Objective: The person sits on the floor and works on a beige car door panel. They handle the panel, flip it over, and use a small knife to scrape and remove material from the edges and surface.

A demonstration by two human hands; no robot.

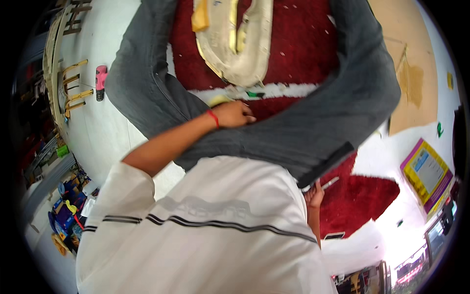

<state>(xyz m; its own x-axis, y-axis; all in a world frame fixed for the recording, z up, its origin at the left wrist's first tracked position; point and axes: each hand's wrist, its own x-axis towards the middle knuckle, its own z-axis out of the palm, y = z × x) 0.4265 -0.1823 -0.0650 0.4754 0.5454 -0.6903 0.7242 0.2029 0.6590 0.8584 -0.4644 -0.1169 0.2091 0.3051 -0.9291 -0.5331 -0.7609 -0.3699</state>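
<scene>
My left hand [236,115], with a red string at the wrist, is over my lap with its fingers curled in. Whatever they hold, if anything, is hidden. A yellowish piece [219,100] lies just beyond it. Low at my right side, my right hand [314,196] is closed, partly hidden by my shirt. A thin pale stick-like tool [331,183] sticks out by its fingers over the red carpet [352,201]. Beyond my left hand, between my legs, lies a pale curved frame [240,73] with yellowed inner edges, on more red carpet.
A pink and black tool [101,82] lies on the white floor at left. Cardboard [416,93] spreads at right, near a yellow and purple package [427,174]. A flat dark-faced object [335,236] rests at the carpet's edge. Green scraps [254,94] lie beside the frame.
</scene>
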